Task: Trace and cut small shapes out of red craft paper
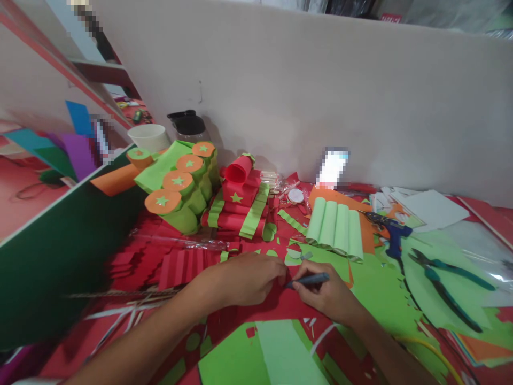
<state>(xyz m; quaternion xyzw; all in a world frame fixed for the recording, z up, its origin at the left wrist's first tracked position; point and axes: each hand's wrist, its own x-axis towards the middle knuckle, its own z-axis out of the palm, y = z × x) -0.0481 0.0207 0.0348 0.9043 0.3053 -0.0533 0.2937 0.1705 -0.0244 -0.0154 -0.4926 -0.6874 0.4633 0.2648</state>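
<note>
My right hand [329, 295] is closed round a dark blue pen [308, 279], its tip pointing left onto a red paper sheet [276, 305]. My left hand [249, 278] lies knuckles up on that same red sheet, fingers curled down and pressing it just left of the pen tip. Whether anything sits under those fingers is hidden. Green paper pieces [286, 355] lie nearer to me, below both hands.
Behind the hands stand several pale green paper rolls [335, 227], a red paper stack with green straps [239, 206] and green cylinders with orange star tops [180, 187]. A blue glue gun [395, 238] and teal pliers [447, 283] lie right. A green board [56, 251] rises at left.
</note>
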